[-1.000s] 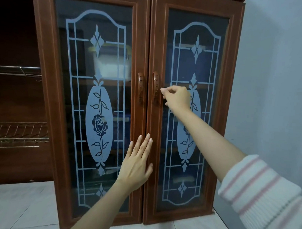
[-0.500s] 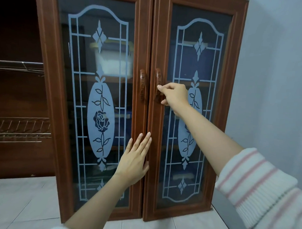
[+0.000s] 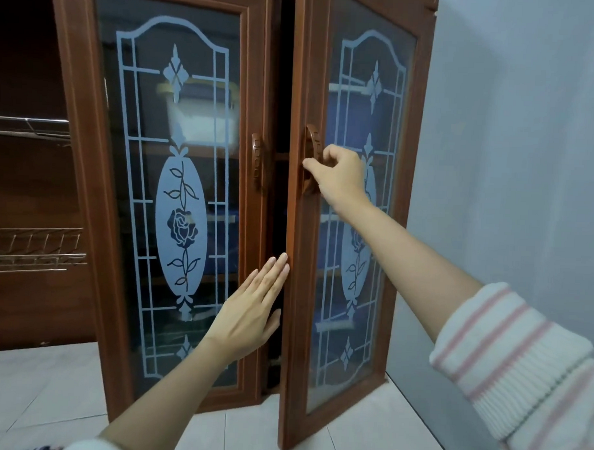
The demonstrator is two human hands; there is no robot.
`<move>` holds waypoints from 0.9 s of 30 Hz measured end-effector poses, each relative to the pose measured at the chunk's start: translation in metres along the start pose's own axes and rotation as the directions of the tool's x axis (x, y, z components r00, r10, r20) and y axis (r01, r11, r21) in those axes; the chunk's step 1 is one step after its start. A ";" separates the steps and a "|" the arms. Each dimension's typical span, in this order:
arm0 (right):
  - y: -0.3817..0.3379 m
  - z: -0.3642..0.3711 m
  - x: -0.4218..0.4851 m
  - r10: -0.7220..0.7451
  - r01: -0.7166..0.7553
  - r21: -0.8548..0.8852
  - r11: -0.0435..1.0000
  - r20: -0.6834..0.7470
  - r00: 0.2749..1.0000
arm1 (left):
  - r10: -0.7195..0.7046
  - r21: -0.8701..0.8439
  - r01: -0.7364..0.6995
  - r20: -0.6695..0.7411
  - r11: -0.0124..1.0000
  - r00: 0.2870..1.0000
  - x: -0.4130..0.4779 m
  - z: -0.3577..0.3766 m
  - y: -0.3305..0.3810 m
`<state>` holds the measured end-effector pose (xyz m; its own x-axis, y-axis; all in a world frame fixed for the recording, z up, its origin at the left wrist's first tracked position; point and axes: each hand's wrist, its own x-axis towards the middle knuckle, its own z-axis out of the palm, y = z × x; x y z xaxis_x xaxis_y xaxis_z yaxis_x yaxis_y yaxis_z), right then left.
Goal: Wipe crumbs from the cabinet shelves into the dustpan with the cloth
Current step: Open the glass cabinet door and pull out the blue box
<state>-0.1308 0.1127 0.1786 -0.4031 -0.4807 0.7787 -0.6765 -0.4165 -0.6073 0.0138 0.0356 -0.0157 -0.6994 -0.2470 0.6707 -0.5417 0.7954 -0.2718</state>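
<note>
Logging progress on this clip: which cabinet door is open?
The right door, swung outward, its handle gripped by the right hand; the left door sits closed.

dish rack (image 3: 32,249) left of cabinet (image 3: 280,89), perhaps a container (image 3: 201,120) behind left door (image 3: 252,71)

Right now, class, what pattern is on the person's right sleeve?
The sleeve is white with pink stripes, clearest in the head view.

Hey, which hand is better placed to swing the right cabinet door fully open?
Right. The right hand grips the handle of the right door, which stands ajar. The left hand is flat, fingers straight, holding nothing.
</note>
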 end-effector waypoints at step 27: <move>0.017 -0.220 -0.056 -0.292 0.144 -0.559 0.817 -0.185 0.938 | 0.359 -0.367 -0.456 -0.305 0.811 0.882 0.095 0.003 0.222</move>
<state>-0.2555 0.3027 0.1588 -0.2947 -0.1862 0.9373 -0.9549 0.0217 -0.2960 -0.1741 0.1871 -0.0141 -0.6693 0.2361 0.7045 0.0512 0.9606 -0.2733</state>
